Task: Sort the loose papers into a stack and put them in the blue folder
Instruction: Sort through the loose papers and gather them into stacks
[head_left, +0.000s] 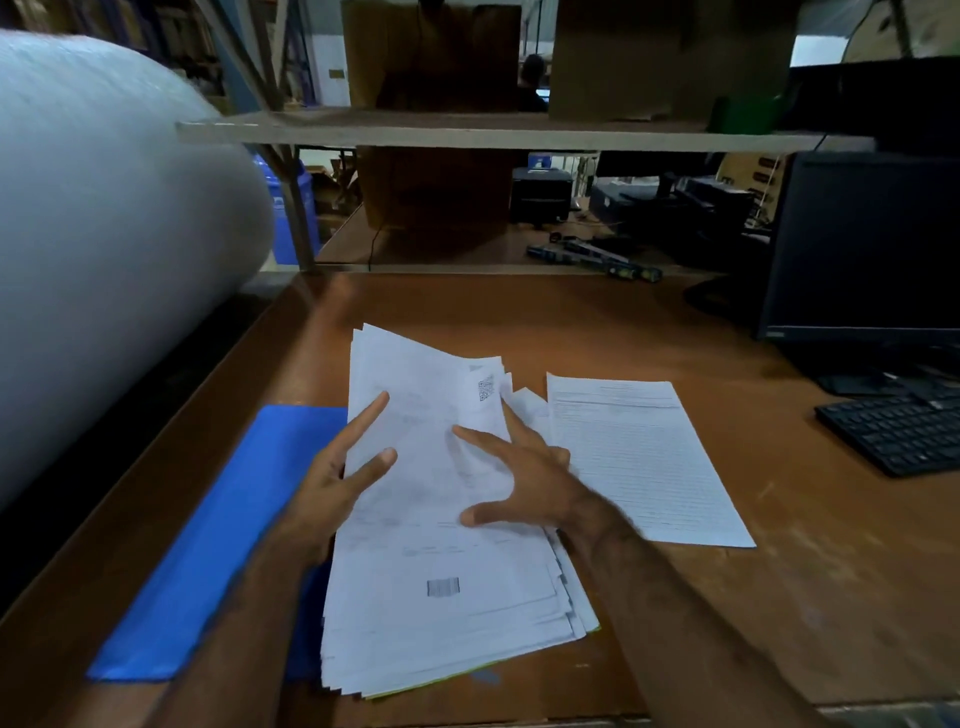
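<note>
A thick, uneven stack of white papers (441, 587) lies in the middle of the brown desk, its edges fanned out. My left hand (332, 478) rests at the stack's left edge with its fingers spread over the top sheets. Over the right side of the stack my right hand (519, 483) lies flat on the sheets, fingers apart. The upper sheets are lifted and curled at the far end. A single printed sheet (644, 457) lies apart to the right. The blue folder (208, 551) lies flat on the desk to the left, partly under the stack and my left forearm.
A big roll of bubble wrap (104, 234) fills the left side. A black monitor (862, 249) and keyboard (904, 426) stand at the right. A wooden shelf (493, 135) with cardboard boxes crosses above the desk's (779, 597) far edge.
</note>
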